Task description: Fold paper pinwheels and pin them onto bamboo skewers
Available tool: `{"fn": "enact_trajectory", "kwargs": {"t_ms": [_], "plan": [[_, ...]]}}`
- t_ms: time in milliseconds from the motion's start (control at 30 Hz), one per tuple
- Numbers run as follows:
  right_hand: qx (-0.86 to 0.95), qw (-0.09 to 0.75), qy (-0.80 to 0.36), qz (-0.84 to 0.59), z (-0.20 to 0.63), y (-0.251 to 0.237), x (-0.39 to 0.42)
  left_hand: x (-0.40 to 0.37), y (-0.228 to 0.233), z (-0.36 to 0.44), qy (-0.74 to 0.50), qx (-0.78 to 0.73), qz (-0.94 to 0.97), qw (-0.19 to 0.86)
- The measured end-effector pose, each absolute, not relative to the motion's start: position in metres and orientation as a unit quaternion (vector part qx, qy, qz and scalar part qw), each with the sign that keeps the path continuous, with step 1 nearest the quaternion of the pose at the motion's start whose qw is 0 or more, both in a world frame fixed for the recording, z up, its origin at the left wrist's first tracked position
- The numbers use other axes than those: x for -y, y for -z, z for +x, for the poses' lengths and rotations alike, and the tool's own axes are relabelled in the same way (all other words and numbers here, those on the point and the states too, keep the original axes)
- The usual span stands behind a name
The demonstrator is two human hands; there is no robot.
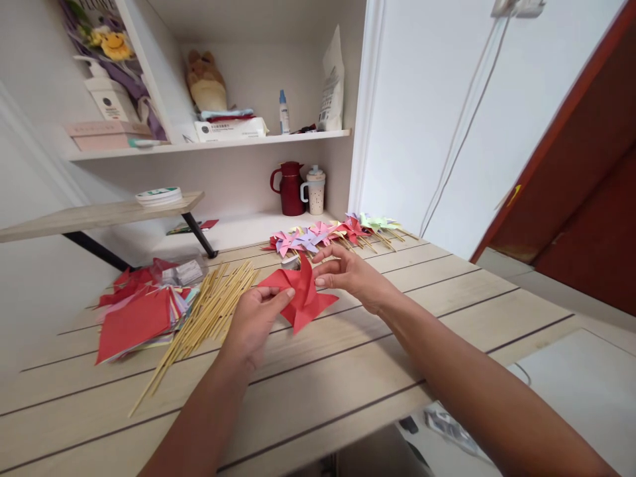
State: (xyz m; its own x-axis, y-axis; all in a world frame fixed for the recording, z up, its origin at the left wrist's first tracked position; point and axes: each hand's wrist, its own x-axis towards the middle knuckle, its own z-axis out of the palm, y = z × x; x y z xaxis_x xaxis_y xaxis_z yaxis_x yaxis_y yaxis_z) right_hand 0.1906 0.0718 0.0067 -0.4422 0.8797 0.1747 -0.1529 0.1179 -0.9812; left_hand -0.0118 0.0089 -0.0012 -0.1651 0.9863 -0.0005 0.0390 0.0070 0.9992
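A red paper pinwheel (304,299) with folded, pointed blades is held up above the wooden table. My left hand (256,315) pinches its left side, thumb on the front of the paper. At its right edge is my right hand (342,271), fingers curved and apart; whether the fingertips touch the paper I cannot tell. Partly hidden behind the pinwheel is a small whitish round object (290,263). Left of my hands lies a loose pile of thin wooden sticks (209,311). Beside the sticks, a stack of coloured paper squares (136,321) has red on top.
Finished pinwheels on sticks (322,233) lie in a row along the table's back edge. A dark red jug (290,189) and a speckled cup (315,191) stand behind them. At the left rises a small wooden stand (99,215) with black legs. Shelving closes off the back.
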Motion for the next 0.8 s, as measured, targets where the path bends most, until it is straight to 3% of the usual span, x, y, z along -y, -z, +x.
{"fn": "enact_trajectory", "kwargs": {"t_ms": [433,800], "plan": [[0.627,0.412,-0.595,-0.287,0.1844,-0.0067,-0.0651,-0.0108,0.0057,-0.0096,-0.524,-0.528,0.477,0.469],[0.753,0.43,-0.428,-0.253,0.1858,-0.0015,-0.0702,-0.0105,0.0037,-0.0086,-0.515,-0.545,0.487,0.448]]}}
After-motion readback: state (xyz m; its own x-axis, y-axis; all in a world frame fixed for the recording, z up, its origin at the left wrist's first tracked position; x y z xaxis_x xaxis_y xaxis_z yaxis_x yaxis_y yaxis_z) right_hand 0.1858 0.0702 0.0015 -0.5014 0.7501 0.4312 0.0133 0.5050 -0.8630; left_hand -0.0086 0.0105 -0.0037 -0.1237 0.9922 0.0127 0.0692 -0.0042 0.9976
